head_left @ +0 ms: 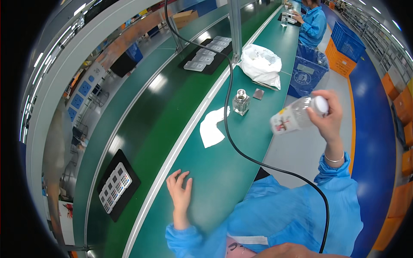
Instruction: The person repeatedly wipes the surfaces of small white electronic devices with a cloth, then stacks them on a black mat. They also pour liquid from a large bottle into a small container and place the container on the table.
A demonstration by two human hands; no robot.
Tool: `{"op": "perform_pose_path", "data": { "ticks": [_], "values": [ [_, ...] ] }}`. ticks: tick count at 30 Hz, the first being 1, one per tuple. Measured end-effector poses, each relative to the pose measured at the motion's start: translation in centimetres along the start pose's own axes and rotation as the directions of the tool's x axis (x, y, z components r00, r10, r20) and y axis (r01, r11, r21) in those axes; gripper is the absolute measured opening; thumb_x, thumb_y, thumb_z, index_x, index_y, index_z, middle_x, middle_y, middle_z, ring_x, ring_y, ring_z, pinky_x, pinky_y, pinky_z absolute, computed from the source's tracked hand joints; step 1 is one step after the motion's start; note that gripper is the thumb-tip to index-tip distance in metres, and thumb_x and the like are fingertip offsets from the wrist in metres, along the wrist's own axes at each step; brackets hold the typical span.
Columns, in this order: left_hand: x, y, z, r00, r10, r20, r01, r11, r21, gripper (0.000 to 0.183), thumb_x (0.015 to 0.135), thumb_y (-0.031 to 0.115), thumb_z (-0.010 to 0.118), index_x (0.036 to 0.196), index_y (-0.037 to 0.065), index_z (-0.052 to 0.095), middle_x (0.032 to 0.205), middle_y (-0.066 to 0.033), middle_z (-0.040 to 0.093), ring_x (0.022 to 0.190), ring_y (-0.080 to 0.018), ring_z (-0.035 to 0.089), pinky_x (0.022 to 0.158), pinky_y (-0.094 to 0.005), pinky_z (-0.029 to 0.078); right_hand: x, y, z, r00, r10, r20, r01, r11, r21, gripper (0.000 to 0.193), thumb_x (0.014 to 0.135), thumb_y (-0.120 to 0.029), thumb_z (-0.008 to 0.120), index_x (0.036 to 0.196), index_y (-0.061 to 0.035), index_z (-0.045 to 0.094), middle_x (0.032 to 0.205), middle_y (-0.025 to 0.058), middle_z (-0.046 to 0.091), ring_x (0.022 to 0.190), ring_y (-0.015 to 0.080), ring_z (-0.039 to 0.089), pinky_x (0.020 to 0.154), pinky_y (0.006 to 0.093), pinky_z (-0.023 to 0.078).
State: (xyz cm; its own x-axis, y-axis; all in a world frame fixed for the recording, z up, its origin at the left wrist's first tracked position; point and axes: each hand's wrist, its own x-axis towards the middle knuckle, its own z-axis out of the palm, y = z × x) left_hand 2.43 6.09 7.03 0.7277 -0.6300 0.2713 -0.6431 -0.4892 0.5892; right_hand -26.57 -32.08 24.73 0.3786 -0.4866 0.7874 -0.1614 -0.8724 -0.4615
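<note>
A clear plastic bottle [292,117] with a white cap and a printed label is in my right hand [331,118], whose fingers close round its capped end. The bottle lies tilted in the air, off the bench's right edge, its base toward the left. My left hand [180,192] hovers over or rests on the green bench [206,176], fingers apart and holding nothing. Farther along the bench stands a small square glass bottle [241,104] with a narrow neck. A white cloth or paper [213,128] lies left of it, and a small grey square piece [258,93] to its right.
A black cable [241,152] hangs across the view before the bench. Beyond the glass bottle sits a white plastic bag [262,66]; a blue bin [305,75] stands beside the bench. Black trays [135,178] with palettes lie on the green conveyor [133,137]. A co-worker [314,26] sits farther up.
</note>
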Motion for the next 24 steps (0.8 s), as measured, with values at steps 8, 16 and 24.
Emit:
{"op": "perform_pose_path", "data": {
  "ticks": [8,16,24],
  "values": [
    [-0.1,0.3,0.6,0.997,0.072,0.030,-0.074,0.995,0.065,0.037,0.089,0.018,0.076,0.125,0.012,0.071,0.141,-0.0119,0.056,0.133,-0.0338,0.047,0.113,-0.0453,0.041,-1.5,-6.6,10.1,0.873,-0.294,0.389,0.090,0.881,0.465,0.047,0.074,-0.026,0.091,0.110,-0.0065,0.071,0.099,0.0086,0.068,0.091,0.0253,0.068,0.076,0.0360,0.054],
    [-0.4,-1.3,0.7,0.994,0.109,0.004,-0.109,0.990,0.085,0.037,0.090,0.022,0.076,0.126,0.014,0.071,0.141,-0.0110,0.057,0.134,-0.0343,0.047,0.113,-0.0467,0.039,-1.9,-7.4,13.3,0.817,-0.353,0.456,0.009,0.798,0.602,0.053,0.076,-0.033,0.090,0.116,-0.0055,0.069,0.100,0.0071,0.066,0.084,0.0212,0.065,0.071,0.0328,0.052],
    [0.4,-0.8,1.3,0.993,0.117,-0.020,-0.116,0.991,0.067,0.037,0.090,0.023,0.076,0.126,0.014,0.071,0.141,-0.0111,0.057,0.133,-0.0336,0.048,0.111,-0.0466,0.040,-6.0,6.5,22.3,0.955,0.199,0.222,-0.204,0.979,0.003,0.113,0.082,-0.033,0.087,0.162,0.0008,0.014,0.158,0.0308,0.034,0.146,0.0448,0.037,0.121,0.0491,0.031]
  ]
}}
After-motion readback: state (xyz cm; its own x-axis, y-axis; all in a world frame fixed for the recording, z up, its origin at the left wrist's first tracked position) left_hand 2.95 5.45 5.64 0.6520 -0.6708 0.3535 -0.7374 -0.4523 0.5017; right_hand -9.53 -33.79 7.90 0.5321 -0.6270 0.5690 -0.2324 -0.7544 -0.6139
